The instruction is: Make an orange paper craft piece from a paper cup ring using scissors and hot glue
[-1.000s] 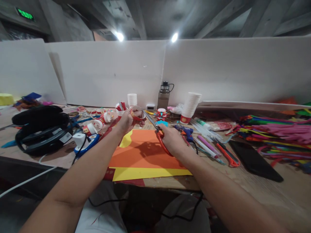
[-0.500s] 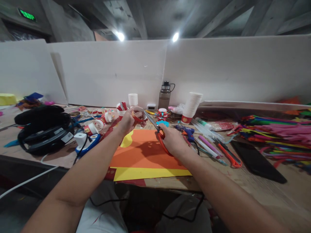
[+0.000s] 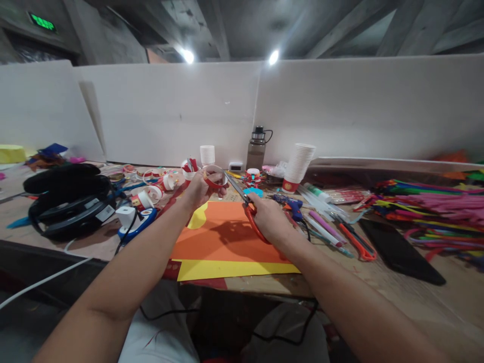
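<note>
Paper ring (image 3: pixel 218 185): in the head view, pinched by the left hand (image 3: pixel 200 187) above the table (image 3: pixel 419 302), well in from its near edge. The right hand (image 3: pixel 270 217) grips scissors (image 3: pixel 245 198), tips close by. Clean cutting likely wants a light pinch, kept clear of the tips.

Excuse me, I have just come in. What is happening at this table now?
A person holds a red-and-white ring in the left hand and scissors in the right hand. The blades point at the ring's rim; whether they touch it, I cannot tell. Both hands are raised above an orange sheet, which lies over a yellow sheet.
</note>
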`<action>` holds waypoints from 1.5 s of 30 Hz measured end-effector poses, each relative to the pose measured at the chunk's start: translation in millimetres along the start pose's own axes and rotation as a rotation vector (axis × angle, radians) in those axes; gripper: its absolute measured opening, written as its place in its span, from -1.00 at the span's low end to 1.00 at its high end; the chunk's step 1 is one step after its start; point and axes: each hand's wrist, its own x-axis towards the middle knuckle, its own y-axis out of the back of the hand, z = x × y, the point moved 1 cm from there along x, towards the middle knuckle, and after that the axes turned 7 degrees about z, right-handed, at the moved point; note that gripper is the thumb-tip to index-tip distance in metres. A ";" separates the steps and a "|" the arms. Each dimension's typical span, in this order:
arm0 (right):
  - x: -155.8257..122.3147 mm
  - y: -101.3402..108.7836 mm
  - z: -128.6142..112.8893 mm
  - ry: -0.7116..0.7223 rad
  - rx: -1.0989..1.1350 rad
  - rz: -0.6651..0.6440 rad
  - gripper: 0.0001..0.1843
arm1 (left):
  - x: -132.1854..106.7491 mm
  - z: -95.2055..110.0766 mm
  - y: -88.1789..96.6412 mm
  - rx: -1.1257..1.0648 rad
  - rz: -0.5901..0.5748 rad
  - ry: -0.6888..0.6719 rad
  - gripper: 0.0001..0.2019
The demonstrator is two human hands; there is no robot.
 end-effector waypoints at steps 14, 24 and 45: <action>7.7 -6.8 15.3 -0.084 0.070 -0.051 -0.69 | 7.3 -3.6 10.9 -0.074 0.124 0.068 -0.86; 15.1 -9.6 37.6 -0.269 -0.170 -0.112 -0.66 | 8.7 -15.6 12.2 -0.016 0.015 0.062 -0.77; 5.1 -6.8 14.6 0.082 0.301 0.113 -0.53 | -1.3 -13.7 -12.8 -0.064 -0.009 0.003 -0.69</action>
